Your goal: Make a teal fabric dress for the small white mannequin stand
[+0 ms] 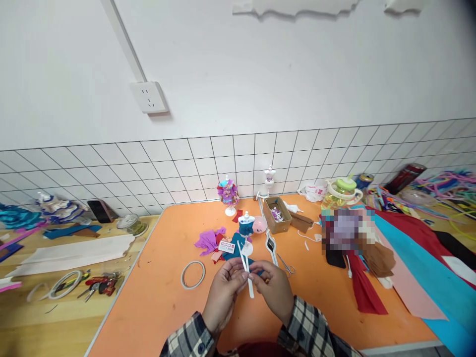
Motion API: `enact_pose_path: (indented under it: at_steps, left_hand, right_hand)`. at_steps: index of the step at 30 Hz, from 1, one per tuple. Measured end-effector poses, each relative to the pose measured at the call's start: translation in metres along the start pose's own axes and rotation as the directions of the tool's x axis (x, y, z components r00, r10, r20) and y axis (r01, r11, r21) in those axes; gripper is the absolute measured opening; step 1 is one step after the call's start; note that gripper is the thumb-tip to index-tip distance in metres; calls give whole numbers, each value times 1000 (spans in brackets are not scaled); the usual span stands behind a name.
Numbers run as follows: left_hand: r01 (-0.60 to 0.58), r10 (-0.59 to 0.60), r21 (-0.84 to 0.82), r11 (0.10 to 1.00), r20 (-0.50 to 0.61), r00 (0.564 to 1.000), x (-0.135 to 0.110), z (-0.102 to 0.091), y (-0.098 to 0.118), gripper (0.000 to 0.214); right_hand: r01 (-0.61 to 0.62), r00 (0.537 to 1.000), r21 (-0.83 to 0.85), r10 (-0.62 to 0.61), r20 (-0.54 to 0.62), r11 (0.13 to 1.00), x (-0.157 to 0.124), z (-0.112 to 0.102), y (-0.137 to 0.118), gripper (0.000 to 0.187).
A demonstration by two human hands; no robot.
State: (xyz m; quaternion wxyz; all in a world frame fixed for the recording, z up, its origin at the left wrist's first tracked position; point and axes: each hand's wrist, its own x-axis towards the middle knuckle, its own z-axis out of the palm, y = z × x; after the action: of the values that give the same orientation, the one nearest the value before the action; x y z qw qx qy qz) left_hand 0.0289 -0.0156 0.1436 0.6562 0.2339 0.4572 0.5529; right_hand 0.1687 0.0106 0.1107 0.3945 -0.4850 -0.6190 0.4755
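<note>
the person is pinching a thin white strip (248,271) between the fingertips of both hands, the left hand (223,292) closing on it from one side and the right hand (274,290) from the other, just above the orange mat (163,297) near its front edge. i am thinking it could be bending or slipping loose, since only fingertips are gripping it and both ends are sticking out free. a wide movement could be knocking the little blue-dressed mannequin (246,225) standing just behind, or catching the scissors (286,266) lying near the right hand. the strip is looking narrow, flat and plain white, tilting slightly, its lower end hanging below the fingers.
</note>
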Motion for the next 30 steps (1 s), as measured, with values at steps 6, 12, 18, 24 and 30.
enact_pose_path:
  at_steps: [6,12,18,24,30]
  left_hand:
    - [-82,83,86,993,-4,997,0,6,-9,31]
    - [-133,135,139,981,-2,991,-3,0,-12,33]
    - [-64,64,14,998,6,998,-8,-5,-7,32]
    - [-151,141,166,975,68,988,-8,-4,-3,34]
    - [-193,180,266,944,73,981,-7,-6,-4,34]
  right_hand:
    - [-76,994,112,65,91,991,0,-4,2,10]
    - [77,993,-21,-75,91,997,-6,2,1,10]
    - [233,972,-190,-227,52,954,-9,5,-3,8]
    - [-86,995,61,83,51,994,-6,2,-3,23]
    - [-277,952,253,229,203,927,-7,3,-1,29]
